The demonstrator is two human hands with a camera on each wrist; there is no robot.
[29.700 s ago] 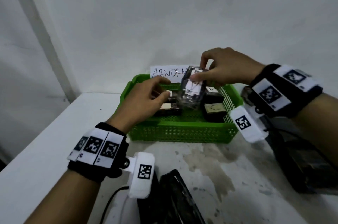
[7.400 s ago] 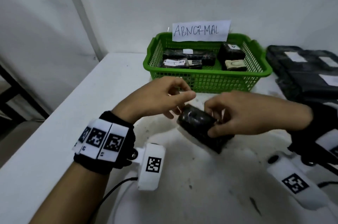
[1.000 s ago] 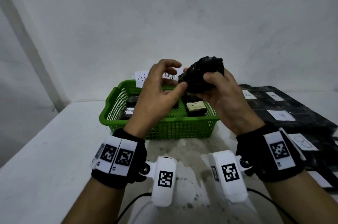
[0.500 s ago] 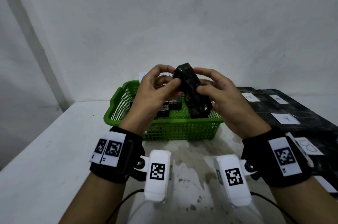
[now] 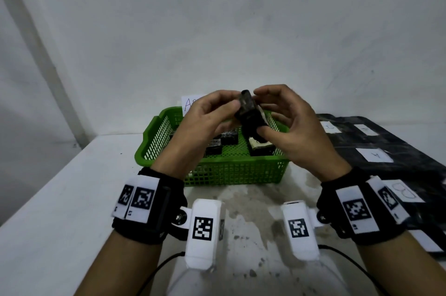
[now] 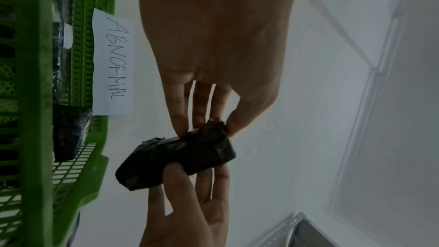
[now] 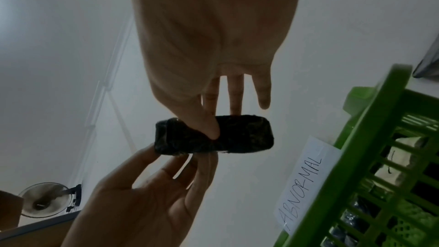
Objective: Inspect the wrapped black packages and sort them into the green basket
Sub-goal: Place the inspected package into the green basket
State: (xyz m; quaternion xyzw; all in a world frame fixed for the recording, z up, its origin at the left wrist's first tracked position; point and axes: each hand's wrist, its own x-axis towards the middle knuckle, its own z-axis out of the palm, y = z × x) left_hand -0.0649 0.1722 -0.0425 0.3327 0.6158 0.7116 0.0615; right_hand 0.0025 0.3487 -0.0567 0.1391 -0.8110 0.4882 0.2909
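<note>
Holding a small oblong package wrapped in crinkled black plastic [image 5: 249, 115] up between both hands, a person appears to be mid-inspection — the checking step, judged from the raised pose above the basket. The left hand [image 5: 205, 124] pinches one end of the package between thumb and fingertips, fingers curled. The right hand [image 5: 287, 126] grips it lower down, thumb [image 7: 204, 119] pressed on one broad face and fingertips behind it; its little finger stands free.

Just beyond and below the hands sits a green slotted plastic basket [image 5: 169, 150] on the stained white worktop [image 5: 60, 199]. Several wrapped black packages [image 5: 260, 148] already lie inside. A white paper label reading "ABNORMAL" [image 6: 111, 63] is fixed at the basket's far rim. Beside the right hand, black plastic-wrapped bundles with lettered white tags [image 5: 374, 150] lie on the worktop.

Next, if the package is judged faulty, it needs lowering forward into the basket — one hand letting go so the other can set it among the rest without snagging the rim.
</note>
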